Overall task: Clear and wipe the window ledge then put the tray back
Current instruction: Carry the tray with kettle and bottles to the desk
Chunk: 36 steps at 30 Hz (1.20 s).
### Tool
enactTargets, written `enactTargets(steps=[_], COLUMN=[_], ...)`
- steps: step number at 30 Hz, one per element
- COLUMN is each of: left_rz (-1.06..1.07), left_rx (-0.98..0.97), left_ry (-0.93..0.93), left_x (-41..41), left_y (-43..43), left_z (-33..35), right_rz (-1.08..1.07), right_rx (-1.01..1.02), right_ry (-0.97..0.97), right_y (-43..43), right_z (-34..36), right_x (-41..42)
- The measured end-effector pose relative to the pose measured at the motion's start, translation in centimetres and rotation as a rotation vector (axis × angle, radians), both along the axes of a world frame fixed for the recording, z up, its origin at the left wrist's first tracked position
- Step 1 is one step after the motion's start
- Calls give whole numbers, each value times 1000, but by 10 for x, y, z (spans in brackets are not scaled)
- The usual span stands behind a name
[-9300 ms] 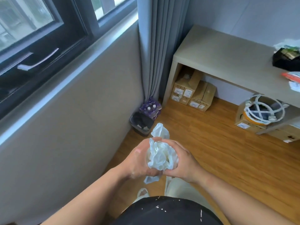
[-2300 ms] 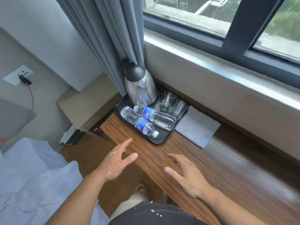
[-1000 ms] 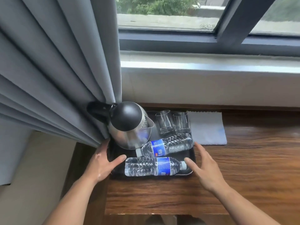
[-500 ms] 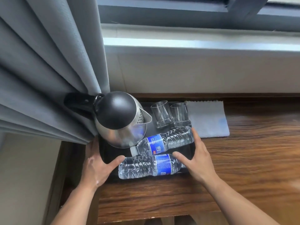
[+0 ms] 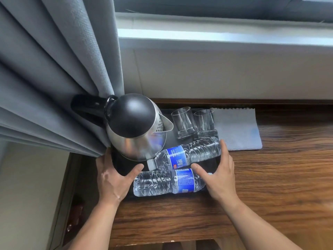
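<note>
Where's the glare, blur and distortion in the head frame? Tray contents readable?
Head view: blown-out glare band on the window sill; wood ledge smears toward the right edge, likely motion blur; wide-angle lens splays the curtain folds and tilts the sill line; kettle steel mirrors a blue bottle label; tray lies in shade, yet glasses and bottles read sharp.

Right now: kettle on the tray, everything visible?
The kettle stands upright at the back left of the tray. Polished steel body, black domed lid, perforated spout turned right toward the glasses. Its black handle points left, into the grey curtain folds. The cap end of a bottle lies by its base; contact unclear. The left hand and right hand are at the tray's sides, not on it.
</note>
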State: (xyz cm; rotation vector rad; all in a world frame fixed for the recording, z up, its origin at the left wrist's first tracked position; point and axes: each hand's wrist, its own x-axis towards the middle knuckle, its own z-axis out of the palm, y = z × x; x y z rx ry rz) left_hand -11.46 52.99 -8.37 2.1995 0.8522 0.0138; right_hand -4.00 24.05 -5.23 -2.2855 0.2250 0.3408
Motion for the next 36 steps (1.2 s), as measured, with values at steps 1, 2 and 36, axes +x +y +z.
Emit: enactTargets(steps=[1,2,36], left_rz=[1,2,-60], left_rx=[3,8,8], left_ry=[1,3,-27], left_x=[0,0,-42], left_y=[1,1,-61], left_z=[-1,-2,82], right_rz=[-3,-7,-159], right_rx=[3,10,166], right_ry=[-3,-4,0], right_y=[0,0,-71], right_z=[0,-1,75], right_x=[0,-1,-71])
